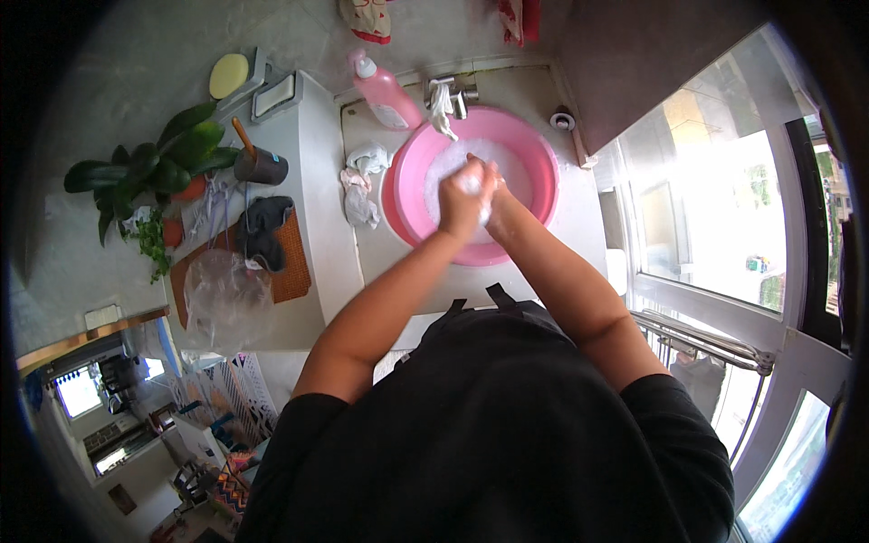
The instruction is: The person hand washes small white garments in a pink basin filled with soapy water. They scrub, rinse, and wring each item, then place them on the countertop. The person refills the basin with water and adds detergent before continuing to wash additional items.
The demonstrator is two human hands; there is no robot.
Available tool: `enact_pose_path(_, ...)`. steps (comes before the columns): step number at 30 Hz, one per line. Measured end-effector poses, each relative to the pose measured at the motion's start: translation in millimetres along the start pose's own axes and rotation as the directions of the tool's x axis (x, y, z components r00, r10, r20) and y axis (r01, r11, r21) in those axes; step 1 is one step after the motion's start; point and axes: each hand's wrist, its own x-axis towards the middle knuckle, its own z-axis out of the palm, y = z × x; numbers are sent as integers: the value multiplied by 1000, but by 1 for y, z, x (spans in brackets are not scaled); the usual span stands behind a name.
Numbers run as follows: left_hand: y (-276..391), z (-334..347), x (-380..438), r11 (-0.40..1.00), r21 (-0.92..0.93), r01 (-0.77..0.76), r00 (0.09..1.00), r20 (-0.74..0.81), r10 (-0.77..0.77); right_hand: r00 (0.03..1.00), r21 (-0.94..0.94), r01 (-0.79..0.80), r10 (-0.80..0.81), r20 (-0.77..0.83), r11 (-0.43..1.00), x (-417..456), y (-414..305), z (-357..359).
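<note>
My left hand [461, 207] and my right hand [501, 197] are pressed together above a pink plastic basin [548, 176]. White lather covers parts of both. Whether a small white cloth lies between the palms cannot be made out. Soapy water with white suds [440, 159] fills the basin's bottom. Under its left side shows the edge of a redder basin [395, 214]. A wet white cloth [441, 107] hangs over the metal faucet [461, 98] at the back. Crumpled pale cloths [361, 207] lie on the sink ledge to the left.
A pink pump bottle [385, 95] stands behind the basin. On the left counter are soap dishes with a yellow soap [229, 76], a dark cup [263, 166], potted plants [180, 153], a dark eye mask [266, 231] and a clear plastic bag [227, 292]. Windows [713, 183] line the right.
</note>
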Motion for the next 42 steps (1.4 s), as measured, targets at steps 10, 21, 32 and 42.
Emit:
enact_pose_path(10, -45, -17, 25, 982, 129, 135, 990, 21, -138, 905, -41, -390, 375, -199, 920, -8, -29, 36)
enact_pose_path(21, -23, -38, 21, 956, -131, 262, 965, 33, -259, 867, 148, -481, 494, -68, 864, -8, -33, -16)
enact_pose_path(32, -15, 9, 3, 967, 35, -252, 960, -118, 255, 936, 423, -175, 17, 352, 889, 32, 23, -20)
enact_pose_path(42, -23, 14, -1, 983, -179, 46, 997, -51, -56, 1000, 233, -4, -1, 21, 972, 9, 5, -6)
